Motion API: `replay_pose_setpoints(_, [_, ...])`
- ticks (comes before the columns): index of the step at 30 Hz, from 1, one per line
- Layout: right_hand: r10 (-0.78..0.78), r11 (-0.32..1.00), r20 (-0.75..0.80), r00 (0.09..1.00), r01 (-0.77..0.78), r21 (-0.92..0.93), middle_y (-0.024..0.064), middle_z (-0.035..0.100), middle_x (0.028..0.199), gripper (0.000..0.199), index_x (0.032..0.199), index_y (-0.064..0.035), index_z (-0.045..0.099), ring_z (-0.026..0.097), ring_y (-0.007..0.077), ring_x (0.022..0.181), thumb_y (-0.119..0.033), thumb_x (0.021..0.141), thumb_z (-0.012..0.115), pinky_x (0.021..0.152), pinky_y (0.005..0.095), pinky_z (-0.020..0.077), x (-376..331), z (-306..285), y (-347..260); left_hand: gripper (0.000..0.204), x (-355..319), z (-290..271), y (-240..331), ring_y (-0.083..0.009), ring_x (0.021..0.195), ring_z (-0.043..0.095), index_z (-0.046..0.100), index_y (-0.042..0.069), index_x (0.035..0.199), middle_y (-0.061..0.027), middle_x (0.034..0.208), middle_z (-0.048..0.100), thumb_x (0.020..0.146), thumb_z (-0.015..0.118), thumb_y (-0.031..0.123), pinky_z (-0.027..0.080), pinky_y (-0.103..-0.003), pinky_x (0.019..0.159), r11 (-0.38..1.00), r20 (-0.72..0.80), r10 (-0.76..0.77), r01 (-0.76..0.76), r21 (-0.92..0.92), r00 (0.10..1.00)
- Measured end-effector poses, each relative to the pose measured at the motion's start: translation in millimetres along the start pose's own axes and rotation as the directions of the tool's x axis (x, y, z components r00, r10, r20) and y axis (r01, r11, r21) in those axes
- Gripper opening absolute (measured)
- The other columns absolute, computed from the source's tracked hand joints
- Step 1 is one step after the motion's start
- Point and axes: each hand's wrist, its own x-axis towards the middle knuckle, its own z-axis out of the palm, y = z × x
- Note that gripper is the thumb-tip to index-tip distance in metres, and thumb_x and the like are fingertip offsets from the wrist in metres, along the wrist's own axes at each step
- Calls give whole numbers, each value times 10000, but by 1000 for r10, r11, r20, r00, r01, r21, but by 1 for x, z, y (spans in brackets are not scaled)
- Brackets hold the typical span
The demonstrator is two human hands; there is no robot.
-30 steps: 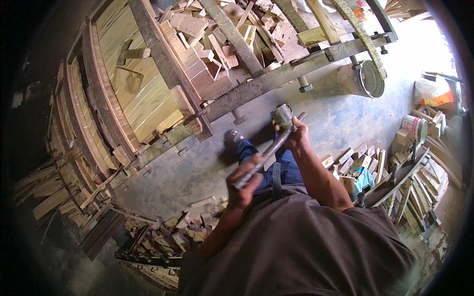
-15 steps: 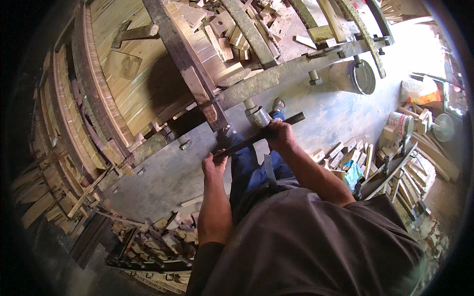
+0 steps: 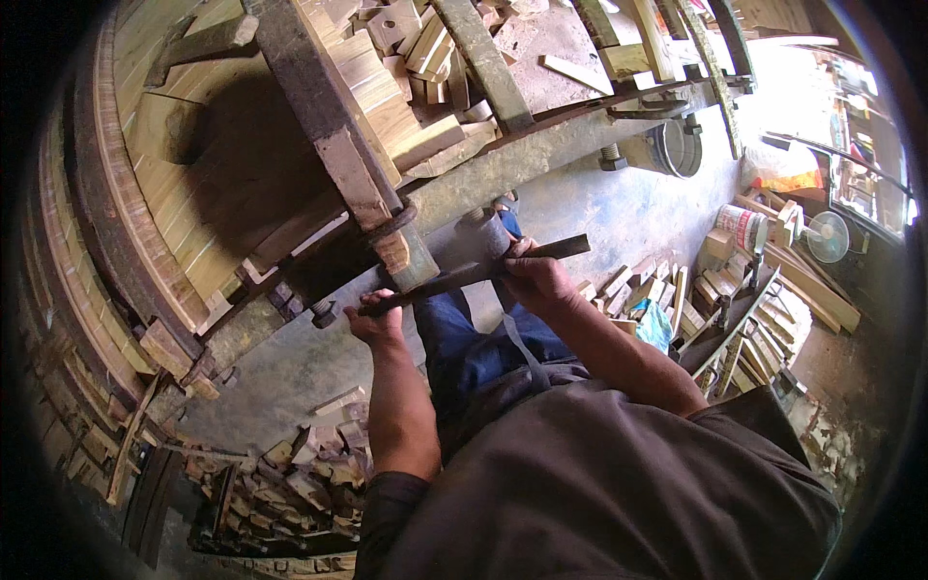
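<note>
A long dark metal bar [image 3: 447, 281] lies across in front of me, with a grey cylindrical metal piece [image 3: 481, 234] at its middle, like a T-handled socket wrench. My left hand [image 3: 375, 317] grips the bar's left end, thumb side up. Closed round it farther right is my right hand [image 3: 537, 278], with the bar's tip past the fist. The cylinder meets the side of a thick clamp beam [image 3: 541, 153]; the exact contact is hidden. Just left of it, an upright clamp bar [image 3: 350, 179] ends above the wrench bar.
Curved wooden panels [image 3: 159, 193] sit clamped at left, a hammer [image 3: 208, 43] on top. Bolts with nuts [image 3: 325, 312] stick out of the beam. A bucket [image 3: 677, 150] is beyond it. Wood offcuts [image 3: 319, 464] lie heaped lower left, more [image 3: 648, 295] at right, near a small fan [image 3: 827, 237].
The view has shifted closer to the clamp frame. Both hands and the bar have moved slightly left, and the bar's cylinder now sits nearer the beam. Both grips stay closed.
</note>
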Motion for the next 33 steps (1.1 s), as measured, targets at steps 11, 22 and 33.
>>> replay_pose_setpoints(11, [325, 841, -229, 917, -391, -374, 93, 606, 790, 42, 891, -39, 603, 655, 260, 743, -42, 849, 608, 670, 404, 574, -33, 0, -55, 304, -55, 8, 19, -174, 475, 420, 332, 178, 629, 21, 518, 363, 912, 384, 277, 395, -363, 536, 982, -100, 186, -182, 45, 977])
replay_pose_setpoints(22, [725, -268, 356, 589, 718, -643, 213, 642, 1184, 511, 1242, -25, 553, 606, 373, 1121, -109, 740, 596, 920, 461, 496, -4, 149, 38, 374, -231, 29, -15, -251, 473, 405, 409, 111, 659, -52, 534, 427, 942, 332, 344, 410, -448, 593, 835, 219, 535, -551, 15, 816])
replay_pose_setpoints(33, [697, -72, 483, 530, 722, -688, 241, 617, 1233, 488, 1256, -7, 549, 595, 373, 1165, -101, 777, 559, 961, 465, 481, -54, 127, -28, 226, -339, 36, -120, -215, 512, 390, 343, 113, 732, -47, 596, 418, 905, 418, 237, 427, -400, 568, 532, 270, 817, -847, -13, 509])
